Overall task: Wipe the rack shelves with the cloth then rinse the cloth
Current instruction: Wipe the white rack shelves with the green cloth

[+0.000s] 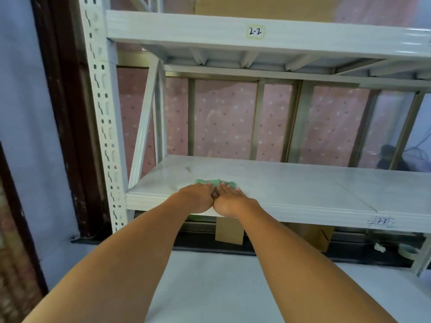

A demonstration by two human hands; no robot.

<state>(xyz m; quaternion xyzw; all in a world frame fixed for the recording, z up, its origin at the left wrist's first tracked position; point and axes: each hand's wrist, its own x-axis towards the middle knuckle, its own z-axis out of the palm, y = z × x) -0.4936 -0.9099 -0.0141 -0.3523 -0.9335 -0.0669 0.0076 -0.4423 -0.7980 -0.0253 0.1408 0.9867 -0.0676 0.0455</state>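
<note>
Reaches out from the near edge with both bare forearms [140,252], side by side. Presses left hand [196,197] and right hand [229,201] flat on green cloth [210,182], thumbs touching. Shows the grip of each hand apart, fingers straight, curled round nothing. Finds the cloth bunched on white rack shelf [303,190], close to its near edge, toward the left end, right of perforated upright [102,113]. Reads "3-3" on lower label [382,221], "2-2" on upper label [255,31]. Sees cardboard box [229,229] under the shelf, below the hands.
</note>
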